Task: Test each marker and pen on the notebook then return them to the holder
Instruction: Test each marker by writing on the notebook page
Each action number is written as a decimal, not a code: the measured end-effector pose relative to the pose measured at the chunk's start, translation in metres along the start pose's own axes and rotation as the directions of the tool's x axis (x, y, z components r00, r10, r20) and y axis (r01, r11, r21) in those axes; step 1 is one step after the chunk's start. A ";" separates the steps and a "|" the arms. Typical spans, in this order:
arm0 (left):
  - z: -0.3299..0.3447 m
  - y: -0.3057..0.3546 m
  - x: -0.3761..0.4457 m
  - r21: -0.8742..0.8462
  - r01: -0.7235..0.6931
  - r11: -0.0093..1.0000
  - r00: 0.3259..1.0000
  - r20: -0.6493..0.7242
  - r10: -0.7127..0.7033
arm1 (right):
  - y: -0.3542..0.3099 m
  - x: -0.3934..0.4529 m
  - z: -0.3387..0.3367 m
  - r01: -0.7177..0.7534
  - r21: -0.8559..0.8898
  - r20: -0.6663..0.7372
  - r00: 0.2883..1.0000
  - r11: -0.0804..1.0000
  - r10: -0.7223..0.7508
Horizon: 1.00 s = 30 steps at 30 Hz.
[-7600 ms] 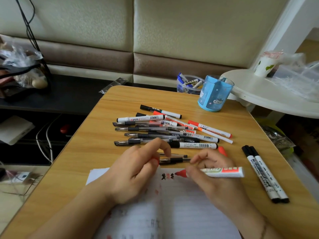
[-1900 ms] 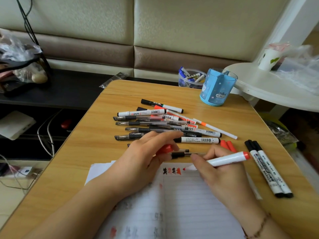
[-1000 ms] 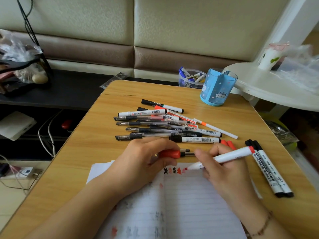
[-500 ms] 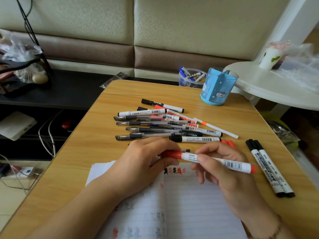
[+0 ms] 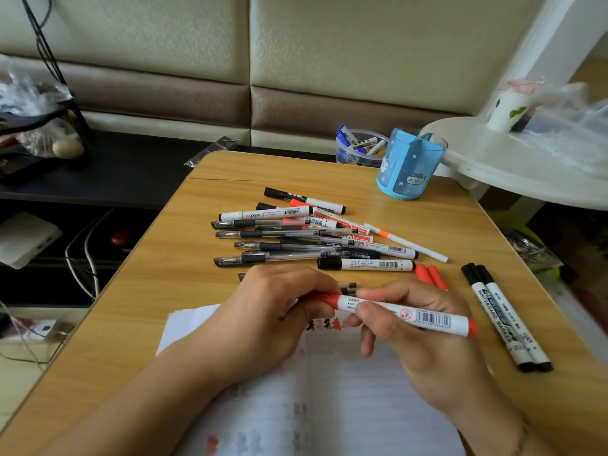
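Red marker [image 5: 406,315] held level above notebook [image 5: 345,390] near table [image 5: 138,307] front edge — left hand [image 5: 263,324] fingers curled round red cap [image 5: 324,298], right hand [image 5: 424,337] pinching barrel between thumb and forefinger. Cap seating judged incomplete or only just done; cannot tell. Holder [image 5: 409,164] standing at far right corner, well apart. Untested pile [image 5: 309,238] lying mid-table. Risks: loose cap drying the tip; skewed push slipping onto fingers, inking them; reach toward holder sweeping pile or the two black markers [image 5: 506,317] at right edge off the table
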State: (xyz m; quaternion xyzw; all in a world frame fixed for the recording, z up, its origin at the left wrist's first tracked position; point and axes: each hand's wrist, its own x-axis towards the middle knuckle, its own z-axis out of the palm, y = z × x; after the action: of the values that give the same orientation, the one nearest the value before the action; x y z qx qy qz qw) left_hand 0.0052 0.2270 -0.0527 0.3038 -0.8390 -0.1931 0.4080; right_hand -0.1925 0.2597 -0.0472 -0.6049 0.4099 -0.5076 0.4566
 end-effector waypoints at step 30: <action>0.004 -0.018 -0.008 -0.043 0.134 0.990 0.990 -0.032 -0.136 | -0.011 -0.023 -0.143 0.175 -0.976 0.190 0.975 0.131 0.115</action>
State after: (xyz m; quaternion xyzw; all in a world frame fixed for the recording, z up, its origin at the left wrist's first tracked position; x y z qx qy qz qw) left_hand 0.0120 0.2197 -0.0698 0.3548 -0.8050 -0.2322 0.4149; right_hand -0.3371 0.2647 -0.0321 -0.8149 0.5770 -0.0501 -0.0242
